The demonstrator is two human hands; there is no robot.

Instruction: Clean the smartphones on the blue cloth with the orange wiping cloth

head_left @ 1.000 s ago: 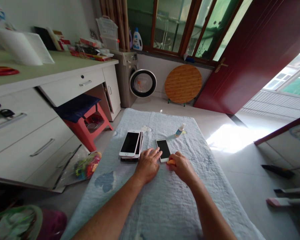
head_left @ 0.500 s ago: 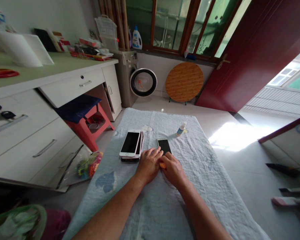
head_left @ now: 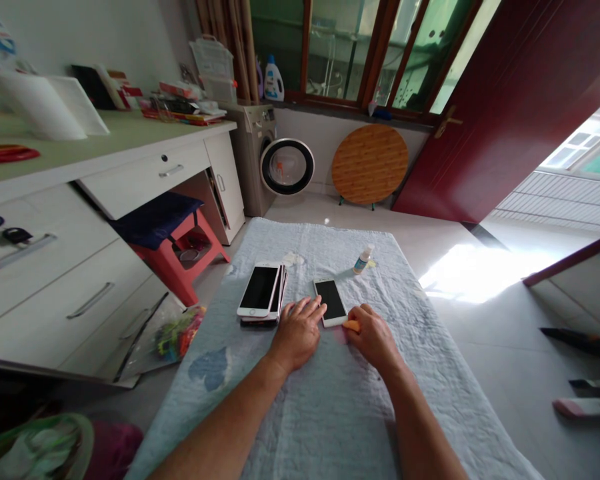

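Note:
A white smartphone (head_left: 331, 301) with a dark screen lies face up on the cloth-covered table (head_left: 325, 407). My left hand (head_left: 300, 331) rests palm down with its fingers stretched out, and the fingertips touch the phone's left edge. A small orange object (head_left: 351, 325) is pinched in my right hand (head_left: 371, 333), at the phone's lower right corner; most of it is hidden by the fingers, so its kind does not show. Left of the phone is a stack of smartphones (head_left: 259, 291), a white one on top. A small spray bottle (head_left: 363, 260) stands behind the phone to the right.
To the left runs a white desk (head_left: 145, 157) with drawers, and a red stool (head_left: 200, 257) stands beside it. A clear bag (head_left: 163, 333) of colourful things lies by the table's left side. Behind are a washing machine (head_left: 250, 153) with its door open and a round wooden tabletop (head_left: 370, 163).
My right hand has moved right with the orange object, from near my left fingertips to the phone's lower right corner. More of the phone shows. My left hand stays about where it was.

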